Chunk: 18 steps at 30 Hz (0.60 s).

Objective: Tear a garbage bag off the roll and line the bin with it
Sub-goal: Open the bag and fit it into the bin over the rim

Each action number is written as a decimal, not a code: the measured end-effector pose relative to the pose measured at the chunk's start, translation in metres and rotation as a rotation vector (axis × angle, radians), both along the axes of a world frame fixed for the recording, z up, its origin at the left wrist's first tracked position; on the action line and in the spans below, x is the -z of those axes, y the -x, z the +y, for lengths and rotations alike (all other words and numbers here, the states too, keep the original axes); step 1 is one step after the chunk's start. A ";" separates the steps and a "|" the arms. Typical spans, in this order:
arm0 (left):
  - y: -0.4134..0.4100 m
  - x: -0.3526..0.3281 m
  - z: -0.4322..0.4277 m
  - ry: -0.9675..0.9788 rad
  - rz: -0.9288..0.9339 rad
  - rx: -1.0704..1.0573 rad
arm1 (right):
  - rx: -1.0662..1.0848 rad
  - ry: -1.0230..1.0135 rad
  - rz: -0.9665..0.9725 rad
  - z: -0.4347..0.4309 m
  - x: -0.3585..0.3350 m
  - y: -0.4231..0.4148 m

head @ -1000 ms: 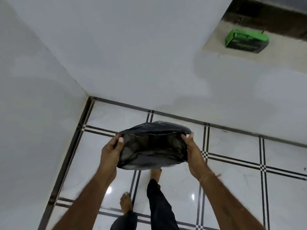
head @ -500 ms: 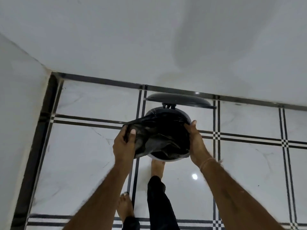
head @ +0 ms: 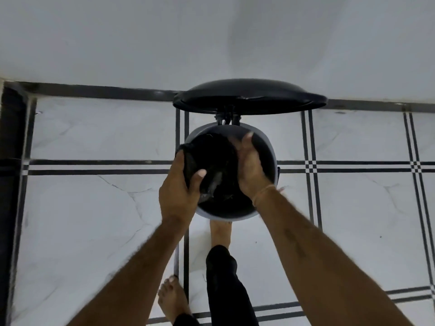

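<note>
A round grey pedal bin (head: 268, 147) stands on the tiled floor by the wall, its black lid (head: 249, 97) swung up and open. A black garbage bag (head: 211, 156) is bunched inside the bin's mouth, toward its left side. My left hand (head: 179, 191) grips the bag's edge at the bin's left rim, thumb pressed on the plastic. My right hand (head: 249, 165) is inside the opening, palm and fingers against the bag. The bin's bottom is hidden by the bag and hands.
A white wall (head: 211, 38) runs right behind the bin, with a dark skirting strip. A corner with a second wall lies at far left (head: 9, 137). My bare right foot (head: 220, 234) is at the bin's base, my left foot (head: 171, 300) further back.
The bag has gone down from above the bin into its mouth. Both hands have moved closer together and lower; my right hand now reaches inside. The view has tilted down and nearer.
</note>
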State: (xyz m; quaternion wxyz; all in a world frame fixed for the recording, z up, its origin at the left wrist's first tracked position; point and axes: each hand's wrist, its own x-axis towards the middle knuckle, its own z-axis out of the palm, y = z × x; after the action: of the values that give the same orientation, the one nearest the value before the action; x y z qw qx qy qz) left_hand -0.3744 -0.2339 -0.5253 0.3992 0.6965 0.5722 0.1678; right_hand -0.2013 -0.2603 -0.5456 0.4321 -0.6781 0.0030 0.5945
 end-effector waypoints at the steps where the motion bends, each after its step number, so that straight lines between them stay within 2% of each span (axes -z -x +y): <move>1: -0.001 0.003 -0.002 -0.035 0.017 0.040 | -0.016 -0.025 -0.021 0.002 -0.003 -0.005; 3: -0.008 0.005 -0.003 -0.054 0.063 0.085 | -0.121 -0.025 -0.166 -0.003 -0.006 -0.014; 5: -0.011 0.010 -0.003 -0.030 0.079 0.066 | -0.247 -0.018 -0.401 -0.015 0.000 -0.023; 8: -0.005 0.019 0.006 0.003 0.111 -0.036 | -0.238 -0.053 -0.654 -0.030 -0.001 -0.036; 11: 0.006 0.025 0.016 -0.014 0.086 -0.051 | -0.175 -0.048 -0.762 -0.044 -0.005 -0.051; 14: 0.007 0.034 0.026 -0.018 0.064 -0.008 | -0.214 -0.018 -0.859 -0.049 -0.002 -0.062; 18: -0.001 0.047 0.032 0.131 0.151 -0.088 | -0.289 -0.015 -1.000 -0.047 0.003 -0.066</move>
State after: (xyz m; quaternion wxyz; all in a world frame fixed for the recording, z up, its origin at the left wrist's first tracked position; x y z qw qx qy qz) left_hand -0.3730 -0.2016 -0.5720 0.3920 0.6537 0.6404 0.0944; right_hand -0.1352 -0.3076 -0.5482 0.2990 -0.8697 -0.3016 0.2516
